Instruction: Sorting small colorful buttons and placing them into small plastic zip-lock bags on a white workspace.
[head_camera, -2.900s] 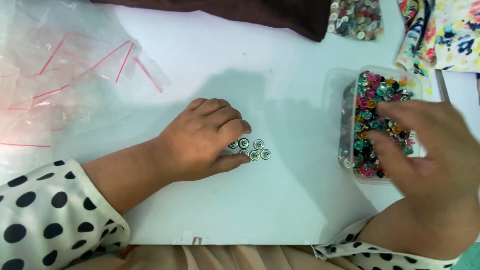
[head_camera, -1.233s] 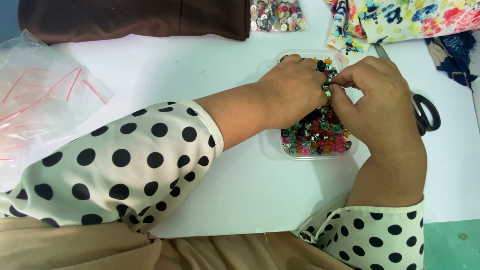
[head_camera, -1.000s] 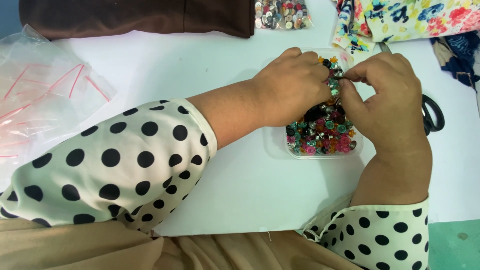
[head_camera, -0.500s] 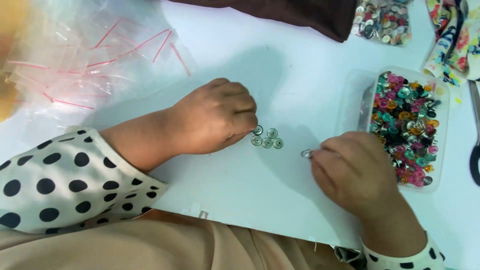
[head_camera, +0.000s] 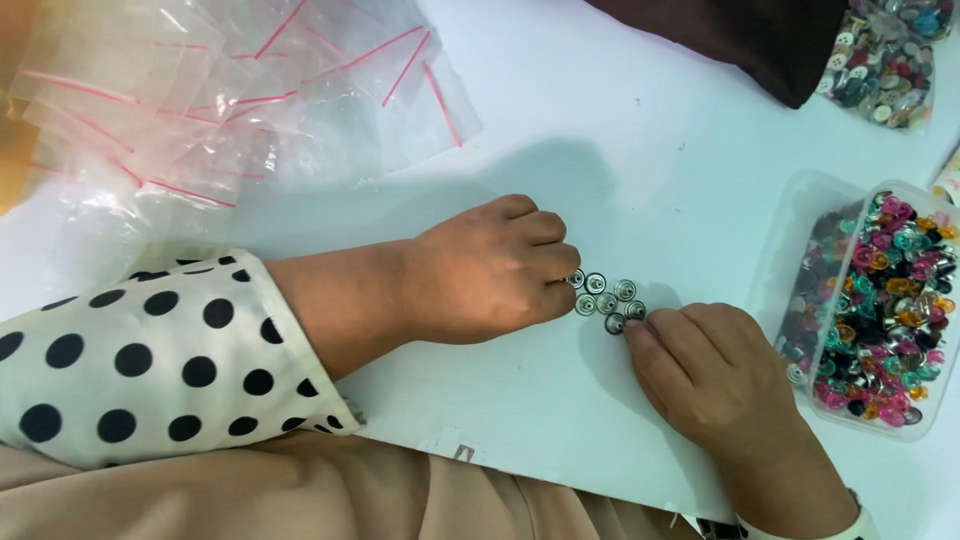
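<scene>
Right now my left hand (head_camera: 480, 270) rests knuckles-up on the white table (head_camera: 620, 120), fingers curled together, their tips touching the left edge of a small cluster of silver buttons (head_camera: 606, 298). My right hand (head_camera: 715, 375) comes in from the near right, its fingertips pinched together at one button on the cluster's near-right edge; I cannot tell whether that button is gripped or only touched. About six buttons lie bunched in the middle of the table, so by my reckoning the sorting has barely begun. The clear tub (head_camera: 800, 240) on the right is full of mixed coloured buttons. The zip bags (head_camera: 240, 110) at the far left lie flat and look unfilled. Another heap of buttons (head_camera: 885, 55) sits at the far right corner beside a dark cloth (head_camera: 740, 35).
</scene>
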